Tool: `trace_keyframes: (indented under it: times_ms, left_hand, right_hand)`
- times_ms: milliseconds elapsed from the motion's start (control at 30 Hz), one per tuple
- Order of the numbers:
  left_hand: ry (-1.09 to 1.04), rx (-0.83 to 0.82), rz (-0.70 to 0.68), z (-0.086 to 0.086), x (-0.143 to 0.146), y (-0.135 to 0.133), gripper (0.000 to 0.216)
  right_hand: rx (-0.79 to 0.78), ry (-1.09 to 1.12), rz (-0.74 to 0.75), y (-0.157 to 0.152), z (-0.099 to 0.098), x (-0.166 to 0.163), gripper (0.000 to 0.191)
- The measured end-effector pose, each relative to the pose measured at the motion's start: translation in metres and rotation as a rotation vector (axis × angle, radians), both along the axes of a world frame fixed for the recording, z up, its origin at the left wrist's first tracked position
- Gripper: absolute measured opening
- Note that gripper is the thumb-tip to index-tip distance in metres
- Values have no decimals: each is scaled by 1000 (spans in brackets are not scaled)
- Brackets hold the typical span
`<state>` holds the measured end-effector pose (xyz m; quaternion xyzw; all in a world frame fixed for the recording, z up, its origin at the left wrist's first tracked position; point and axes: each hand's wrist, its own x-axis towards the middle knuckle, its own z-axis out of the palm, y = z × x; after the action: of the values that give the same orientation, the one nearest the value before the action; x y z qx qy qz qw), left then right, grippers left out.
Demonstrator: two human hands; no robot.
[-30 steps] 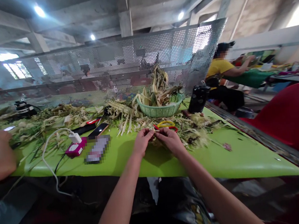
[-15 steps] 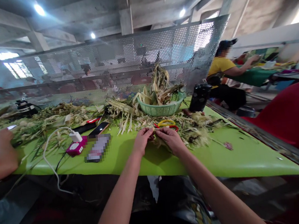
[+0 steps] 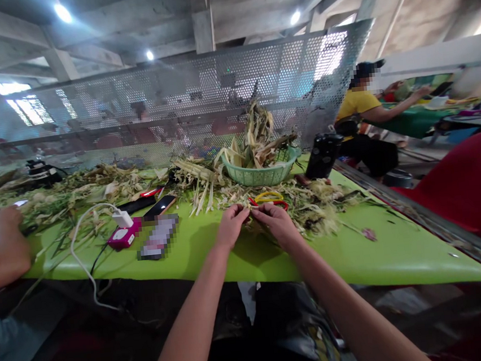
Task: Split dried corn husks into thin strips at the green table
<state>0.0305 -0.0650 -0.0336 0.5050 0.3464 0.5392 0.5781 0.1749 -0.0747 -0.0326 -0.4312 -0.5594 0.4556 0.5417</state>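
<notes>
Over the front part of the green table, my left hand [image 3: 233,225] and my right hand [image 3: 275,221] meet fingertip to fingertip. Both are closed in a pinch on a small pale yellow piece of corn husk [image 3: 250,208], mostly covered by the fingers. Just behind my right hand lie red loop handles [image 3: 283,205] and a yellow loop [image 3: 269,196], which look like scissors or similar tools. Dry husk scraps and fibres [image 3: 312,213] spread beside and under my right hand.
A green basket [image 3: 261,174] of dry husks stands behind my hands, with a dark bottle-like object [image 3: 323,155] to its right. On the left are two phones [image 3: 160,237], a magenta power socket [image 3: 124,236] with a white cable, and another person's hands [image 3: 9,225]. A perforated metal screen [image 3: 174,107] rises behind.
My hands stay together on the small piece, with the fingers shifting slightly. The person in yellow at the right has moved an arm. The view has shifted a little.
</notes>
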Motion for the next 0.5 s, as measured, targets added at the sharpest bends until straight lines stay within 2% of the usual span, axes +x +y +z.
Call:
trace_keyframes:
  times_ms: [267,500]
  left_hand:
    - [154,129,108,-1,-3,0,13]
    - [-16,-6,17,-1,0,3,28]
  right_hand:
    - [57,-54,-7,0,2,-3,35]
    - [26,-18,-30,1,1,-1,40]
